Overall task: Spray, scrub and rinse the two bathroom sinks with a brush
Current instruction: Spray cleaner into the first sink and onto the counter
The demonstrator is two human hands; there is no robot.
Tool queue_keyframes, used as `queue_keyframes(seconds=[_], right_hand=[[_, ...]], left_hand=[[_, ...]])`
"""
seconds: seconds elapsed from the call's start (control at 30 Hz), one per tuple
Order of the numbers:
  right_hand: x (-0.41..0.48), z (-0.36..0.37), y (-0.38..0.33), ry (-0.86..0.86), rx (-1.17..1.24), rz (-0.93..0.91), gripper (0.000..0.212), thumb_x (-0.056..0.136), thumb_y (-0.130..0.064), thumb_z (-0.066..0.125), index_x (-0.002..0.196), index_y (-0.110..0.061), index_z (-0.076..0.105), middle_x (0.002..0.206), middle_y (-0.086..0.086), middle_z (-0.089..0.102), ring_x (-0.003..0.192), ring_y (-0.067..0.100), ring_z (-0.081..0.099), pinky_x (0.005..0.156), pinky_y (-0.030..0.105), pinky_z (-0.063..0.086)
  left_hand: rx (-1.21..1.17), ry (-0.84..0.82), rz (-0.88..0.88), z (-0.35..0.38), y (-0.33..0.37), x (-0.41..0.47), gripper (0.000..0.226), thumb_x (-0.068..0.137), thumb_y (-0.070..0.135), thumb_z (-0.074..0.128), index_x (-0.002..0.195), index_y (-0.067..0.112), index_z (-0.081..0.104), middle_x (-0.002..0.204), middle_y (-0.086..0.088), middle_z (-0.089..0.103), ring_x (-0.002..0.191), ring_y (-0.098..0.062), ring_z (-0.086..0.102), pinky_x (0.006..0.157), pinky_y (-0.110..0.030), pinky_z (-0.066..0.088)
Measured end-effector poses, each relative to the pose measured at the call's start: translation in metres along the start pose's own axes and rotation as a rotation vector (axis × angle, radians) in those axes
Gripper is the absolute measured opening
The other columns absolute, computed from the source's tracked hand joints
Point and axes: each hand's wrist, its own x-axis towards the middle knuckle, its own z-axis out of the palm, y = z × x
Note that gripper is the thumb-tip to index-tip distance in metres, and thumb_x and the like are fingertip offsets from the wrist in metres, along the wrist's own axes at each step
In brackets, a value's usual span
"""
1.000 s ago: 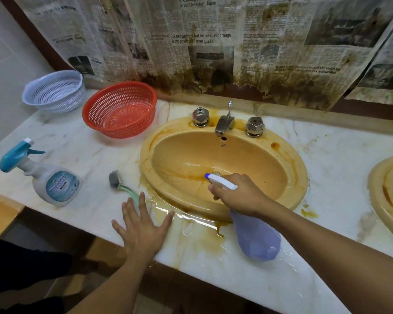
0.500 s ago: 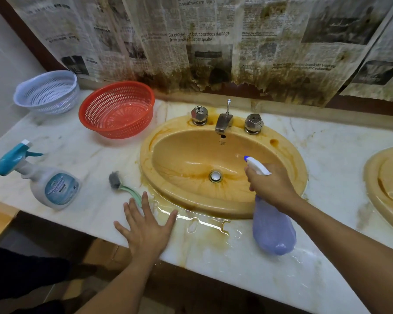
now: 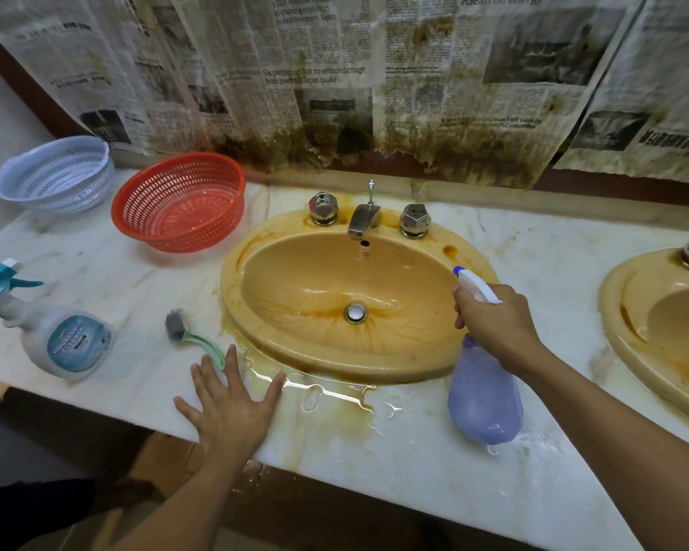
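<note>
Left hand (image 3: 231, 403): flat, fingers spread, palm on countertop (image 3: 553, 272) near front edge, holds nothing. Right hand (image 3: 490, 324): fingers curled round the trigger head of the purple spray bottle (image 3: 484, 399), nozzle aimed into the sink from over its right rim.

Left to right:
- white basket (image 3: 52, 173), upper left, at counter's left end
- cleaner bottle (image 3: 68, 344) lying on its side, lower left
- red basket (image 3: 176, 204), just beside the sink's rear-left rim
- brush (image 3: 184, 336), handle tip at the left fingertips, possibly touching
- sink (image 3: 231, 288), centre, bowl wet and stained; puddle (image 3: 327, 387) past its front rim
- bare marble between sinks
- second sink (image 3: 609, 312), cut off at right edge
</note>
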Motion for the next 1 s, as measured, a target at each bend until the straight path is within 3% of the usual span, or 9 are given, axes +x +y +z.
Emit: queue_keyframes(seconds=[0.2, 0.37, 0.43, 0.5, 0.6, 0.67, 0.8, 0.9, 1.0], right_hand=[[0.001, -0.02, 0.003, -0.062, -0.081, -0.107, 0.04, 0.096, -0.049, 0.061, 0.092, -0.01, 0.069, 0.084, 0.01, 0.071, 0.07, 0.031, 0.068, 0.069, 0.04, 0.056], [0.009, -0.026, -0.002, 0.005, 0.134, 0.042, 0.033, 0.09, -0.032, 0.059, 0.079, -0.003, 0.071, 0.067, 0.009, 0.072, 0.051, 0.02, 0.059, 0.058, 0.035, 0.058], [0.014, -0.028, -0.006, 0.016, 0.171, 0.079, 0.032, 0.09, -0.031, 0.059, 0.081, -0.003, 0.071, 0.062, 0.007, 0.071, 0.055, 0.017, 0.061, 0.054, 0.027, 0.053], [0.02, -0.027, -0.011, -0.009, 0.192, 0.075, 0.03, 0.091, -0.034, 0.06, 0.085, -0.007, 0.071, 0.066, 0.004, 0.073, 0.049, 0.012, 0.058, 0.052, 0.023, 0.048], [0.029, -0.021, -0.019, -0.068, 0.262, 0.041, 0.026, 0.092, -0.042, 0.064, 0.099, -0.017, 0.069, 0.084, 0.002, 0.076, 0.043, 0.01, 0.053, 0.054, 0.026, 0.049], [0.032, -0.016, -0.022, -0.071, 0.288, 0.043, 0.023, 0.093, -0.041, 0.065, 0.101, -0.019, 0.067, 0.088, 0.004, 0.076, 0.044, 0.011, 0.052, 0.05, 0.024, 0.048], [0.026, -0.008, -0.024, 0.02, 0.26, 0.092, 0.029, 0.09, -0.028, 0.059, 0.084, -0.002, 0.072, 0.066, 0.005, 0.072, 0.051, 0.02, 0.056, 0.047, 0.024, 0.049], [0.026, -0.003, -0.023, 0.03, 0.281, 0.127, 0.025, 0.09, -0.026, 0.057, 0.087, -0.005, 0.07, 0.063, 0.007, 0.07, 0.044, 0.018, 0.054, 0.04, 0.02, 0.046], [0.029, 0.005, -0.026, -0.095, 0.287, 0.085, 0.024, 0.09, -0.04, 0.063, 0.097, -0.017, 0.068, 0.077, 0.001, 0.074, 0.059, 0.018, 0.056, 0.059, 0.03, 0.051]], left_hand=[[-0.199, 0.018, -0.041, -0.011, 0.015, -0.003, 0.105, 0.076, 0.093, 0.029, 0.16, 0.036, 0.0, 0.169, -0.011, -0.007, 0.157, -0.029, -0.011, 0.121, -0.068, -0.008], [-0.331, 0.083, 0.317, -0.031, 0.098, -0.027, 0.099, 0.081, 0.086, 0.046, 0.159, 0.033, 0.018, 0.169, -0.004, -0.005, 0.158, -0.024, -0.01, 0.123, -0.055, -0.012], [-0.407, -0.078, 0.48, -0.033, 0.142, -0.044, 0.099, 0.076, 0.092, 0.046, 0.155, 0.036, 0.029, 0.169, 0.002, 0.004, 0.158, -0.02, -0.002, 0.127, -0.051, -0.006], [-0.587, -0.383, 0.528, -0.035, 0.18, -0.061, 0.095, 0.067, 0.093, 0.057, 0.146, 0.041, 0.041, 0.161, 0.008, 0.029, 0.152, -0.014, 0.024, 0.126, -0.047, 0.023], [-0.87, -0.798, 0.519, -0.038, 0.217, -0.076, 0.085, 0.07, 0.067, 0.082, 0.141, 0.035, 0.05, 0.145, 0.018, 0.054, 0.136, -0.005, 0.05, 0.114, -0.04, 0.044], [-0.887, -0.803, 0.501, -0.037, 0.226, -0.077, 0.086, 0.069, 0.054, 0.089, 0.143, 0.031, 0.051, 0.139, 0.018, 0.061, 0.129, -0.006, 0.057, 0.11, -0.042, 0.049], [-0.848, -0.721, 0.471, -0.039, 0.225, -0.069, 0.078, 0.064, 0.049, 0.089, 0.133, 0.028, 0.06, 0.124, 0.011, 0.069, 0.116, -0.015, 0.066, 0.099, -0.047, 0.056], [-0.846, -0.712, 0.486, -0.045, 0.221, -0.067, 0.066, 0.068, 0.036, 0.088, 0.129, 0.027, 0.063, 0.117, 0.011, 0.072, 0.11, -0.012, 0.068, 0.096, -0.042, 0.057], [-0.855, -0.693, 0.475, -0.051, 0.216, -0.067, 0.063, 0.071, 0.031, 0.089, 0.127, 0.028, 0.063, 0.117, 0.012, 0.072, 0.11, -0.009, 0.068, 0.095, -0.039, 0.058]])
